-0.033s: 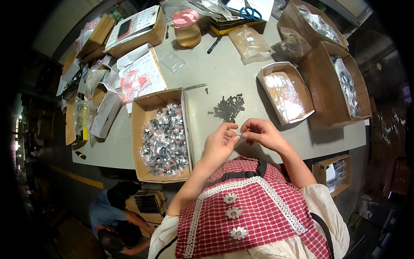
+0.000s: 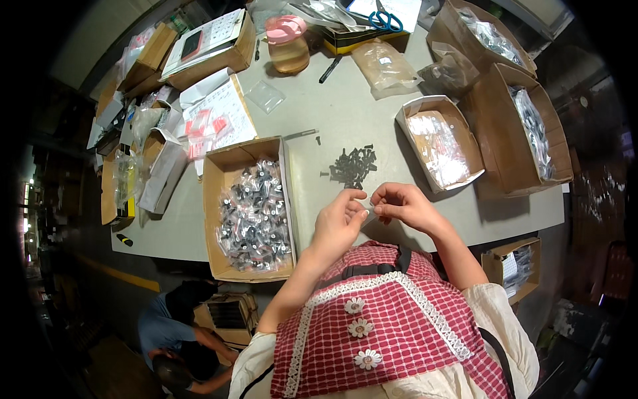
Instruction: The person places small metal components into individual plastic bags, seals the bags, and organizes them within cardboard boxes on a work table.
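Note:
My left hand (image 2: 340, 218) and my right hand (image 2: 404, 209) meet just above the table's near edge, in front of my red checked apron. The fingertips of both are pinched close together. Something small and clear may sit between them, but it is too small to name. Just beyond the fingers lies a loose pile of black screws (image 2: 354, 165), with a single screw (image 2: 318, 140) apart from it to the left. Left of my left hand stands an open cardboard box (image 2: 211, 199) full of small clear bags with black and silver parts (image 2: 256, 219).
At the right, a small carton (image 2: 476, 143) of clear bags stands beside a larger box (image 2: 495, 133). A pink-lidded jar (image 2: 290, 50), scissors (image 2: 385, 20) and a black pen (image 2: 329, 69) lie far back. Papers (image 2: 222, 110) cover the left. Below left, another person (image 2: 174, 332) bends down.

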The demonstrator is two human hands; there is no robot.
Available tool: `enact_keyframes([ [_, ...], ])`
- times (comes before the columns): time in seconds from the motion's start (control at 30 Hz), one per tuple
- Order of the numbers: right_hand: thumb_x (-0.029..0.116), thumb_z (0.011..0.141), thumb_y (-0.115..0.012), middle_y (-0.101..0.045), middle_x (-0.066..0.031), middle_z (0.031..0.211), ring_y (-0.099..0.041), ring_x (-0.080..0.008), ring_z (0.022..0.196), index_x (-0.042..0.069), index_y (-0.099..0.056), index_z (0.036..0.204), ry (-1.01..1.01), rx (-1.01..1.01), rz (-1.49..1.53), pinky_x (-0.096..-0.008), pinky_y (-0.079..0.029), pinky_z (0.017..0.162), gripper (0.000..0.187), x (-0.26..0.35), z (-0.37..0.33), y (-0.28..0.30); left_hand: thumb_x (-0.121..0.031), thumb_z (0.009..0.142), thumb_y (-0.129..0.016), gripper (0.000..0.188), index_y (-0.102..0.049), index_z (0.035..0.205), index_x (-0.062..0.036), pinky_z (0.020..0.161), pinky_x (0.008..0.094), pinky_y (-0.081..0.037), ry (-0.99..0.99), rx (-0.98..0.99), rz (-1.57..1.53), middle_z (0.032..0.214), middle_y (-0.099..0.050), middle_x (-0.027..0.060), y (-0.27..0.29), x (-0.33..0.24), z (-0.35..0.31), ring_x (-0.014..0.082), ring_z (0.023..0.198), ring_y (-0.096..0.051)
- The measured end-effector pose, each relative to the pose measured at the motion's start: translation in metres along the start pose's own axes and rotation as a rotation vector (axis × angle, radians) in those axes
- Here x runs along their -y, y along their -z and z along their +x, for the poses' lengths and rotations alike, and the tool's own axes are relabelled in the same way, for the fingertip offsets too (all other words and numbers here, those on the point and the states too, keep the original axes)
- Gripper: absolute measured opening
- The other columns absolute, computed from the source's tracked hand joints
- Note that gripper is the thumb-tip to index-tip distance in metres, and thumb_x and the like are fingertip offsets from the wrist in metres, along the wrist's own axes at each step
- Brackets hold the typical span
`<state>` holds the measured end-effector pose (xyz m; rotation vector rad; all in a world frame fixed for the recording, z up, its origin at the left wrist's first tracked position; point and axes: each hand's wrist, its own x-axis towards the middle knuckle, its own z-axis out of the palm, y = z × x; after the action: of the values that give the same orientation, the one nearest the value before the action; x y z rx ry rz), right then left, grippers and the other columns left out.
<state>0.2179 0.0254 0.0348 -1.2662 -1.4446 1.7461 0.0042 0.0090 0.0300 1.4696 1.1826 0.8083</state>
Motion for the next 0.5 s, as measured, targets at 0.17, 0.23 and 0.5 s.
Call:
enact_keyframes([
  [0.17,0.007,0.094,-0.069,-0.066,-0.0039,0.075,-0.065,-0.0118,0.065,-0.003,-0.067,0.096,-0.170,0.108,0.085,-0.0263,-0.055,0.061,0.010,0.011,-0.004,0.004,-0.005,0.091,-0.067,0.031,-0.062,0.121,-0.0013,0.066,0.0308,-0.054,-0.031,-0.001,0.048,0.085,-0.071,0.0096,-0.001,0.004,-0.001,0.0174,0.070,-0.068],
  [0.23,0.007,0.094,-0.070,-0.066,-0.0036,0.073,-0.065,-0.0116,0.062,-0.002,-0.067,0.091,-0.198,0.111,0.033,-0.0261,-0.053,0.057,0.010,0.015,-0.006,0.003,-0.005,0.090,-0.068,0.031,-0.062,0.120,-0.0010,0.066,0.0300,-0.054,-0.052,-0.041,0.065,0.085,-0.071,0.0092,-0.003,0.004,-0.002,0.0169,0.071,-0.068],
  [0.5,0.015,0.090,-0.076,-0.059,0.0014,0.067,-0.053,-0.0062,0.057,0.004,-0.061,0.079,0.017,-0.024,-0.208,-0.0244,-0.039,0.049,0.022,0.017,-0.008,-0.011,-0.011,0.090,-0.071,0.013,-0.070,0.098,-0.0022,0.060,0.0275,-0.050,-0.422,-0.267,0.416,0.080,-0.071,0.0084,0.004,-0.006,0.000,0.0140,0.064,-0.065],
])
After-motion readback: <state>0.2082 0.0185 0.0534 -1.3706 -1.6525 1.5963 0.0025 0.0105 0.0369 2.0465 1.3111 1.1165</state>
